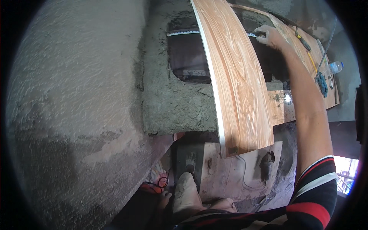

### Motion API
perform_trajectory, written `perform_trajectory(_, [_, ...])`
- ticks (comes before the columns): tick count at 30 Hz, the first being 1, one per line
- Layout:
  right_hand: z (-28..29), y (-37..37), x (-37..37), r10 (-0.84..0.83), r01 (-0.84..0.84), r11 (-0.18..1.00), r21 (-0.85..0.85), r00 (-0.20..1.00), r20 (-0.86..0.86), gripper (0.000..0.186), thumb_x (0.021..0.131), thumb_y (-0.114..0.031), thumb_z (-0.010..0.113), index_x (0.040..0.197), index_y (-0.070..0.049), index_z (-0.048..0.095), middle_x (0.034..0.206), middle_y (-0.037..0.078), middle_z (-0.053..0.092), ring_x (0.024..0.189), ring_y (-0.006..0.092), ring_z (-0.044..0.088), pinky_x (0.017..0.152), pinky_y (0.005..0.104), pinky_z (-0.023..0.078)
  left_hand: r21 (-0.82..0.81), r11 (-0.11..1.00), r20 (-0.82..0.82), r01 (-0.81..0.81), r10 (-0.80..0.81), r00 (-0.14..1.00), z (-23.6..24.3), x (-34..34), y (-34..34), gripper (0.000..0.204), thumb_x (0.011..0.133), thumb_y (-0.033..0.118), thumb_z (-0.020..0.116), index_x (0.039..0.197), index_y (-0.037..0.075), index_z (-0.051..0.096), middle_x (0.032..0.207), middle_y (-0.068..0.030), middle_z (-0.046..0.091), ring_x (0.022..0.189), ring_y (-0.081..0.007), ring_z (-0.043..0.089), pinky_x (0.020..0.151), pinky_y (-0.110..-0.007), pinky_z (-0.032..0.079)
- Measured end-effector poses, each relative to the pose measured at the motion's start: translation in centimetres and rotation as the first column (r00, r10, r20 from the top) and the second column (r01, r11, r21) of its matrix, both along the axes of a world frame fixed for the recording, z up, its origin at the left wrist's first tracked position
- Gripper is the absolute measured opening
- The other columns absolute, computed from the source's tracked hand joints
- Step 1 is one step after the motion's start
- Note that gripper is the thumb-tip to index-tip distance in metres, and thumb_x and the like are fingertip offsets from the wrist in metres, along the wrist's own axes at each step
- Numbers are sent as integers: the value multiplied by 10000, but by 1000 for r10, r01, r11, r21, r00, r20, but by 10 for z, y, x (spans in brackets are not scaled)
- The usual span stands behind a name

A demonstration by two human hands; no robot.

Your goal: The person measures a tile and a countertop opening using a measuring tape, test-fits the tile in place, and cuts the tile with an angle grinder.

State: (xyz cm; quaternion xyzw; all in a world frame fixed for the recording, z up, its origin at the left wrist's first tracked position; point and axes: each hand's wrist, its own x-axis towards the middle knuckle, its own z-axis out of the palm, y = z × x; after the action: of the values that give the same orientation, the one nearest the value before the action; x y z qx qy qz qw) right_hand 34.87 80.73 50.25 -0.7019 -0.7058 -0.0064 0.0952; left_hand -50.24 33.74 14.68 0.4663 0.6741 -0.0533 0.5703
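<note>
On my left is rough grey plaster [84,76]; beside it, a cement slab [180,109] with an opening; across this lies the wood-grain panel [239,80]; at the opening's far side shows a thin white strip [184,33]; my right hand [270,37], right of the panel, has curled fingers; whether they grip something, I cannot tell.
</note>
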Motion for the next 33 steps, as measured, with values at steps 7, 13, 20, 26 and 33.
perform_trajectory(7, [1, 8, 18, -18, 18, 1000, 25, 1000, -4, 455, 809, -251, 723, 1221, -59, 711, 1167, 191, 715, 1105, 363, 661, 990, 422, 515, 14, 996, 24, -87, 87, 996, -7, 4, 5, 632, 887, 382, 711, 1312, -74, 610, 1309, -269, 643, 1249, -384, 602, 1055, -438, 463])
perform_trajectory(13, [-1, 19, 4, -45, 45, 998, -40, 999, -10, 469, 796, -253, 733, 1225, -63, 711, 1164, 195, 720, 1086, 365, 671, 988, 427, 516, 45, 991, -3, -123, 123, 992, -13, 0, 3, 587, 893, 360, 710, 1278, -76, 628, 1251, -249, 677, 1192, -358, 640, 1017, -426, 488])
perform_trajectory(20, [-5, 22, 8, -55, 57, 998, -36, 998, 36, 474, 799, -257, 749, 1226, -57, 708, 1175, 202, 715, 1107, 377, 661, 1000, 434, 507, 57, 996, 16, -66, 65, 998, -19, 2, 5, 558, 891, 347, 710, 1272, -55, 641, 1249, -237, 684, 1182, -354, 648, 1014, -433, 490])
perform_trajectory(26, [-8, 24, 6, -35, 36, 999, -20, 999, 31, 469, 807, -283, 743, 1219, -60, 710, 1187, 205, 710, 1122, 382, 653, 1013, 441, 500, 134, 987, 1, -85, 85, 996, -35, -8, -3, 527, 887, 343, 717, 1229, -53, 655, 1180, -223, 705, 1115, -343, 672, 955, -430, 513])
perform_trajectory(33, [-11, 20, 6, -29, 31, 999, -30, 998, 53, 432, 829, -241, 716, 1212, -41, 701, 1169, 166, 702, 1085, 330, 661, 987, 405, 510, 50, 991, 38, -123, 121, 992, -35, 0, 4, 473, 899, 325, 709, 1196, -41, 670, 1076, -192, 724, 1006, -294, 693, 876, -413, 527])
